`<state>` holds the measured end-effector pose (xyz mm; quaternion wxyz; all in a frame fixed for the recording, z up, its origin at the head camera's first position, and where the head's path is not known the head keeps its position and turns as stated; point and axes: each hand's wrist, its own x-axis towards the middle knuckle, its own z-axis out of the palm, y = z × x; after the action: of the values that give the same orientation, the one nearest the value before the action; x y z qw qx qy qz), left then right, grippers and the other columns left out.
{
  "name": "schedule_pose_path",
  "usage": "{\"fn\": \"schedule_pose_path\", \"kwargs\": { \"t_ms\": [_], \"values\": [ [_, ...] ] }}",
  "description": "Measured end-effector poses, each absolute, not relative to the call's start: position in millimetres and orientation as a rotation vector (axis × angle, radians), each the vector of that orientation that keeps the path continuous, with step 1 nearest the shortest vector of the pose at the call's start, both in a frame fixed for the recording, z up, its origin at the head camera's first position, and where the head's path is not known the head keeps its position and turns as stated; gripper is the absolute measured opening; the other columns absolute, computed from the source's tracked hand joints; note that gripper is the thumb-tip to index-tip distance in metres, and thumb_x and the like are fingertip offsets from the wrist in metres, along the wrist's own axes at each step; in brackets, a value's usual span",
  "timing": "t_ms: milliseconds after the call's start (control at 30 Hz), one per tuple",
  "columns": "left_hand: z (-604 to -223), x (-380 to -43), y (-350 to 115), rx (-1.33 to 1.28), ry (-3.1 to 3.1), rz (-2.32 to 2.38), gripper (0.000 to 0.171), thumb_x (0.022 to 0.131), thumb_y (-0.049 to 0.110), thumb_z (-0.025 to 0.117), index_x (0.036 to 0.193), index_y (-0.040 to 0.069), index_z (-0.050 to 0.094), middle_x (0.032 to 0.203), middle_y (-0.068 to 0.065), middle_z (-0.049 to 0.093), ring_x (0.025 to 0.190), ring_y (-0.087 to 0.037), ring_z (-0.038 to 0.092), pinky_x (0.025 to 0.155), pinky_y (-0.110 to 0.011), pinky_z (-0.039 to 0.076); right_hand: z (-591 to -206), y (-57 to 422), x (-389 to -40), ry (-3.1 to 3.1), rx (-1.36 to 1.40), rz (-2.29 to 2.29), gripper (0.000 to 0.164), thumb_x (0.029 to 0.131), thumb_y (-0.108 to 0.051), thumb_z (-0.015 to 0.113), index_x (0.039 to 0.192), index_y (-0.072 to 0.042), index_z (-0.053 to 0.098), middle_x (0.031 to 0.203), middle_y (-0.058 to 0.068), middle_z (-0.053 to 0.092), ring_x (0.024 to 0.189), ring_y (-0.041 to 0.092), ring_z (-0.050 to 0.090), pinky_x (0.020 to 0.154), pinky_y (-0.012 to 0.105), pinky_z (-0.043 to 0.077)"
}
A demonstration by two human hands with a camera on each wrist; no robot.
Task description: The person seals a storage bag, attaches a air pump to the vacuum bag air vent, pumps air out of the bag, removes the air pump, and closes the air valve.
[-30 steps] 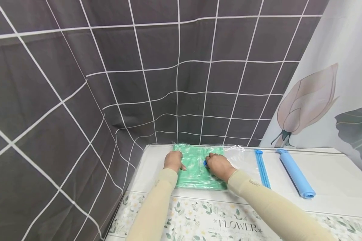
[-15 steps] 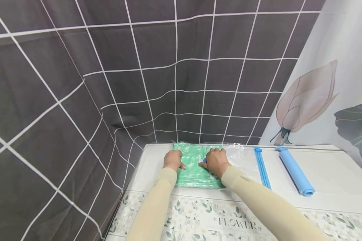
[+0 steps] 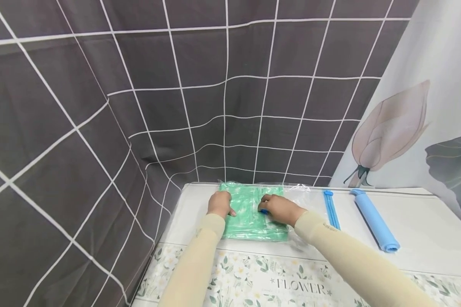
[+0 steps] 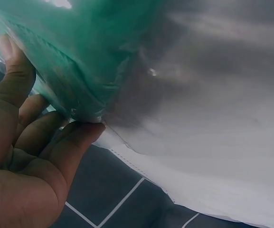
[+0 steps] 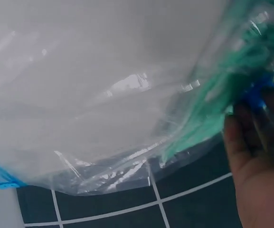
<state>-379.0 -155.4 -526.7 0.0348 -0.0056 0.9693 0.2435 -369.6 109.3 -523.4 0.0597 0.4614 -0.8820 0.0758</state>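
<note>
A clear vacuum storage bag (image 3: 307, 196) lies flat on the white table, with folded green cloth (image 3: 246, 213) inside its left part. My left hand (image 3: 220, 204) grips the bag's left edge. In the left wrist view its thumb (image 4: 15, 57) lies on top and the other fingers curl against the edge. My right hand (image 3: 280, 209) is over the right part of the green cloth. Its fingers pinch a round blue valve cap (image 3: 264, 211) on the bag, mostly covered by the hand. The right wrist view shows the blue cap (image 5: 258, 92) between the fingers.
A blue zip strip (image 3: 331, 209) runs along the bag's right end. Right of it lies a light blue hand pump (image 3: 376, 221). A floral mat (image 3: 230, 273) with lettering covers the near side. A dark checked curtain (image 3: 199, 106) hangs behind and at the left.
My right hand has rotated on the valve cap: its fingers spread upward half a second ago and now point left over the cap. The left hand keeps its place.
</note>
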Motion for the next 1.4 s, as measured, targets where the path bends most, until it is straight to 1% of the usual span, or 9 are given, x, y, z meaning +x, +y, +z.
{"fn": "schedule_pose_path", "kwargs": {
  "t_ms": [133, 367, 567, 667, 767, 933, 1100, 1233, 1400],
  "values": [
    [-530.4, -378.5, -154.1, 0.011, 3.004, 0.700, 0.071, 0.068, 0.026, 0.103, 0.131, 0.000, 0.081, 0.136, -0.019, 0.082, 0.131, -0.041, 0.077, 0.120, -0.053, 0.061, -520.9, 105.5, -360.9, -2.681, 1.313, 0.134, 0.037, 0.092, -0.005, 0.093, 0.125, -0.007, 0.078, 0.111, 0.014, 0.073, 0.094, 0.028, 0.078, 0.088, 0.043, 0.072],
    [-538.1, -390.1, -157.4, -0.006, 3.006, 0.686, 0.074, 0.064, 0.029, 0.104, 0.130, 0.003, 0.083, 0.134, -0.018, 0.083, 0.126, -0.043, 0.079, 0.115, -0.055, 0.064, -526.5, 90.4, -365.2, -2.750, 1.137, -0.143, 0.018, 0.107, -0.015, 0.079, 0.117, -0.003, 0.069, 0.105, 0.012, 0.068, 0.090, 0.026, 0.073, 0.083, 0.040, 0.069],
    [-547.9, -399.5, -157.5, -0.015, 2.986, 0.714, 0.076, 0.064, 0.031, 0.104, 0.132, 0.005, 0.082, 0.137, -0.016, 0.083, 0.129, -0.042, 0.077, 0.119, -0.054, 0.062, -528.1, 84.1, -366.1, -2.835, 0.980, -0.123, 0.030, 0.115, -0.032, 0.068, 0.111, -0.003, 0.062, 0.102, 0.015, 0.069, 0.090, 0.034, 0.071, 0.081, 0.050, 0.069],
    [-558.6, -401.5, -158.8, 0.006, 3.008, 0.730, 0.075, 0.063, 0.032, 0.103, 0.130, 0.007, 0.083, 0.135, -0.015, 0.083, 0.126, -0.041, 0.078, 0.116, -0.055, 0.064, -525.0, 86.3, -364.7, -2.861, 0.978, -0.077, 0.026, 0.115, -0.031, 0.069, 0.114, -0.006, 0.062, 0.103, 0.014, 0.069, 0.088, 0.033, 0.073, 0.079, 0.050, 0.069],
    [-546.7, -389.4, -156.0, 0.028, 3.016, 0.738, 0.072, 0.063, 0.028, 0.103, 0.127, 0.002, 0.083, 0.133, -0.019, 0.083, 0.125, -0.044, 0.078, 0.116, -0.057, 0.063, -519.4, 90.7, -363.3, -2.823, 1.108, -0.049, 0.019, 0.108, -0.021, 0.080, 0.118, -0.009, 0.069, 0.106, 0.010, 0.071, 0.089, 0.028, 0.075, 0.082, 0.044, 0.070],
    [-524.6, -374.1, -151.2, 0.005, 3.021, 0.716, 0.072, 0.064, 0.022, 0.102, 0.129, -0.003, 0.081, 0.134, -0.023, 0.082, 0.129, -0.048, 0.076, 0.119, -0.058, 0.061, -515.3, 95.8, -365.2, -2.721, 1.302, -0.011, 0.031, 0.094, -0.011, 0.094, 0.121, -0.007, 0.078, 0.111, 0.010, 0.075, 0.095, 0.025, 0.077, 0.089, 0.036, 0.071],
    [-546.4, -389.8, -157.7, 0.007, 3.025, 0.713, 0.074, 0.065, 0.029, 0.102, 0.132, 0.003, 0.082, 0.136, -0.019, 0.082, 0.127, -0.045, 0.077, 0.116, -0.058, 0.063, -523.2, 98.2, -373.6, -2.746, 1.261, 0.096, 0.023, 0.098, -0.009, 0.090, 0.115, -0.001, 0.077, 0.100, 0.014, 0.074, 0.084, 0.024, 0.074, 0.079, 0.038, 0.070],
    [-554.9, -399.3, -160.6, 0.018, 3.023, 0.701, 0.075, 0.065, 0.033, 0.101, 0.132, 0.005, 0.083, 0.136, -0.018, 0.082, 0.124, -0.044, 0.078, 0.113, -0.056, 0.065, -539.5, 99.9, -387.6, -2.737, 1.198, 0.111, 0.020, 0.102, -0.018, 0.086, 0.104, -0.002, 0.073, 0.091, 0.011, 0.069, 0.077, 0.022, 0.067, 0.068, 0.044, 0.067],
    [-552.8, -396.9, -159.9, 0.018, 3.024, 0.719, 0.075, 0.066, 0.033, 0.101, 0.133, 0.004, 0.082, 0.138, -0.017, 0.082, 0.128, -0.042, 0.077, 0.117, -0.054, 0.063, -514.0, 90.4, -374.0, -2.827, 1.178, 0.009, 0.022, 0.100, -0.016, 0.088, 0.106, 0.001, 0.074, 0.095, 0.013, 0.070, 0.083, 0.027, 0.072, 0.079, 0.043, 0.070]
  ]
}}
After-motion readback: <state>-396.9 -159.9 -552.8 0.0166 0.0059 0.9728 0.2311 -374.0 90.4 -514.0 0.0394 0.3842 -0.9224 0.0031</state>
